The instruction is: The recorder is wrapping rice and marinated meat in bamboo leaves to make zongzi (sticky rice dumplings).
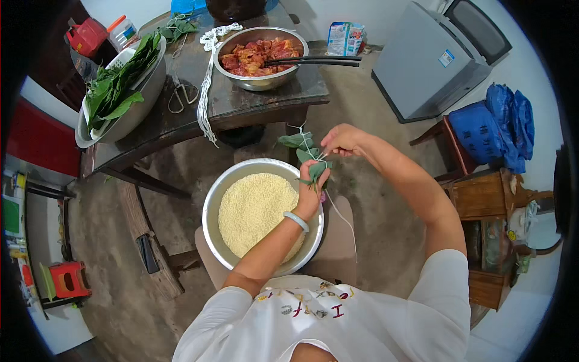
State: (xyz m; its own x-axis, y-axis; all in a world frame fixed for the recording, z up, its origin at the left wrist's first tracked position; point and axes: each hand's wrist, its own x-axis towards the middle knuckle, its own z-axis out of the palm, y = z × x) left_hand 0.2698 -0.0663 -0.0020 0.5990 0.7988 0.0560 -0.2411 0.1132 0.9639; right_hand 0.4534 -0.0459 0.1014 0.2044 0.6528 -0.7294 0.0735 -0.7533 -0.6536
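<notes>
My left hand (311, 192), with a pale bangle at the wrist, holds a green leaf-wrapped bundle (318, 169) over the right rim of a metal basin. White string (306, 140) crosses the bundle, and a loose end hangs down over my right leg. Just right of the bundle, my right hand (343, 139) pinches the string between its fingers. The metal basin (211, 221) rests on my lap and holds pale yellow grains (258, 212). On the table, a steel bowl (262, 83) contains marinated raw meat (253, 56) and black chopsticks (330, 61).
The dark wooden table (271, 106) bears a hank of white string (206, 90), scissors (181, 96) and a white basin (151, 97) of green leaves (117, 86). A wooden bench (135, 217) with a phone-like black object (147, 253) stands left; a chair with blue bags (481, 131) stands right.
</notes>
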